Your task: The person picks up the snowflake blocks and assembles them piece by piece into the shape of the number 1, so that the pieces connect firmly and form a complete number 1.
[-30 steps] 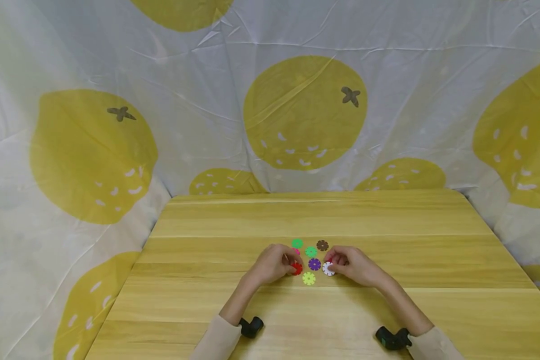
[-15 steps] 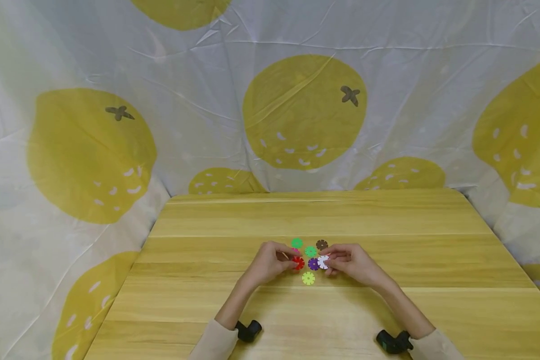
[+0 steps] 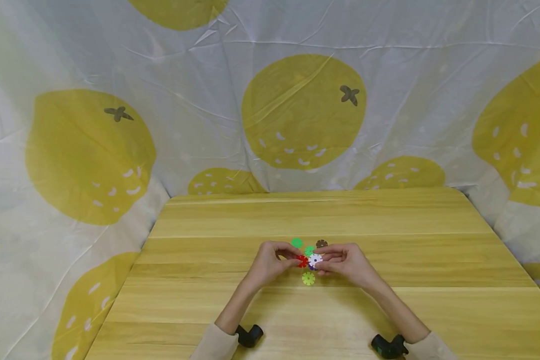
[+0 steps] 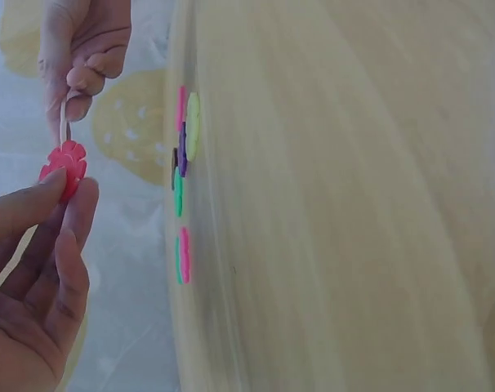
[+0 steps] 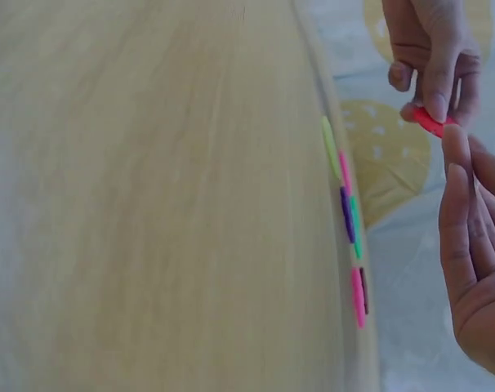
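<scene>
In the head view my left hand pinches a red notched plastic disc between thumb and fingers. Opposite it, my right hand pinches a white notched disc the same way. The two discs meet edge to edge above the table. The left wrist view has the red disc face on and the white disc as a thin edge, turned across it. In the right wrist view the red disc appears edge-on, while the white one is hidden behind my right fingers.
Below the hands several similar discs lie flat on the wooden table: yellow-green, purple, two green and brown. Pink discs show in the wrist views. A lemon-print cloth hangs behind the table.
Both hands have lifted their discs and come together. The white disc has moved left over the purple one, and the red disc slightly right, until their edges meet.
</scene>
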A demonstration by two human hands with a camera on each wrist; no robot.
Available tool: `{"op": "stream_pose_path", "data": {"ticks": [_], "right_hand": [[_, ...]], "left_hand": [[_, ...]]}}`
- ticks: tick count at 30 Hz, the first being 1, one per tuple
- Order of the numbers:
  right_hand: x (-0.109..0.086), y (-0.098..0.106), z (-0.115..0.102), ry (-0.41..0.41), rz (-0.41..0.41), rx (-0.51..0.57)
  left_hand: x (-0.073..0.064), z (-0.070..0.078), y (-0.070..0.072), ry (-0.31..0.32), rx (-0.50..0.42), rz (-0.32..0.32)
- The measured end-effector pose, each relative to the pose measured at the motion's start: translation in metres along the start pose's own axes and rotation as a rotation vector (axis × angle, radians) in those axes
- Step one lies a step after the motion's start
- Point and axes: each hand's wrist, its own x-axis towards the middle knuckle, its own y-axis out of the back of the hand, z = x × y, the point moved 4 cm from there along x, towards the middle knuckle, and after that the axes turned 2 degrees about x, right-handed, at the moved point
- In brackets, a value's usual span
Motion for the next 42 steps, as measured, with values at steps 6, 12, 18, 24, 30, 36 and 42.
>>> {"op": "stream_pose_path", "data": {"ticks": [6,12,18,24,30,36,42], "right_hand": [[0.0,-0.003,-0.003,0.036,0.009,0.01],[-0.001,-0.005,-0.005,0.061,0.001,0.015],[-0.003,-0.005,-0.007,0.073,0.022,0.016],[-0.003,-0.006,-0.009,0.106,0.042,0.019],[-0.003,-0.008,-0.011,0.145,0.046,0.026],[-0.004,-0.011,-0.013,0.156,0.054,0.019],[-0.005,-0.014,-0.015,0.147,0.071,0.046]], "left_hand": [[-0.001,0.005,-0.001,-0.031,-0.003,0.041],[-0.002,0.007,0.0,-0.115,0.008,0.087],[-0.003,0.012,0.001,-0.198,-0.002,0.113],[-0.003,0.014,0.002,-0.254,-0.004,0.162],[-0.003,0.013,0.002,-0.301,0.002,0.185],[-0.003,0.012,0.003,-0.328,-0.007,0.211],[-0.005,0.011,0.003,-0.366,-0.015,0.24]]}}
